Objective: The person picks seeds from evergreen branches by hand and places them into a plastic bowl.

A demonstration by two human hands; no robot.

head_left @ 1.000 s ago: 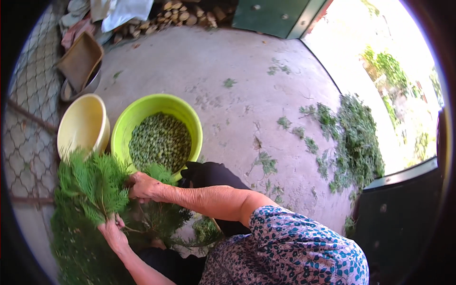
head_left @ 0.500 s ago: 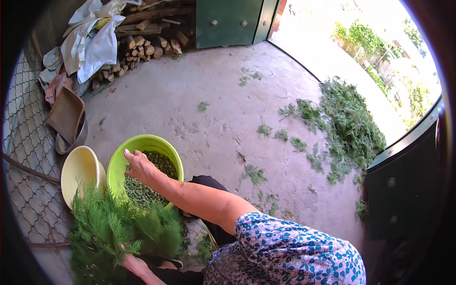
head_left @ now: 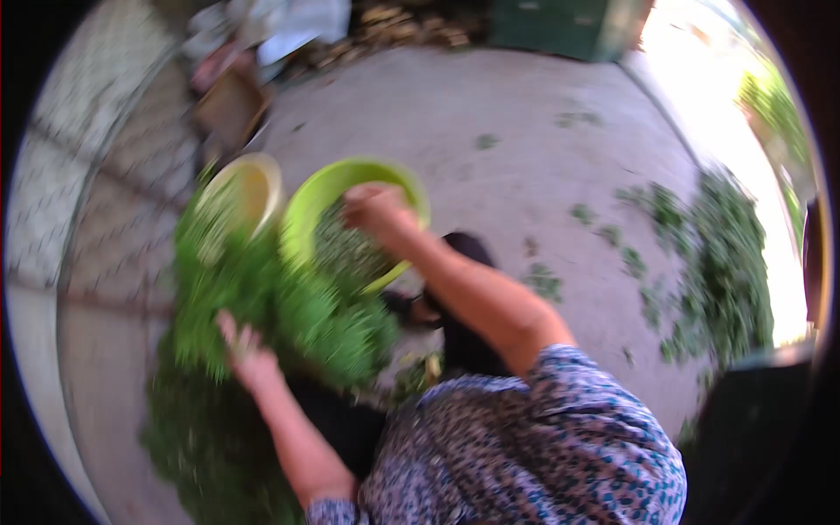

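A bright mass of feathery green branches (head_left: 236, 289) spreads between me and two tubs. My left hand (head_left: 251, 354) lies against it, its blurred fingers stretched and apart; I cannot make out a stem in them. Beyond the foliage stands a lime-green tub (head_left: 319, 188) part filled with small green seed cones (head_left: 346, 245). Over this tub hangs my right hand (head_left: 376, 208), smeared by motion, its fingers curled closed. Whatever it may hold is hidden.
Left of the green tub a cream tub (head_left: 269, 188) leans tilted. Behind it rests a brown tray (head_left: 232, 109). Darker branches (head_left: 206, 437) are heaped at lower left, and cut greenery (head_left: 726, 262) is piled by the doorway at right. Firewood (head_left: 402, 31) lies at the back.
The whole view has shifted, so the tubs appear farther right and higher. My right hand has gone from spread fingers to curled ones above the tub. My left hand's fingers now show against the foliage.
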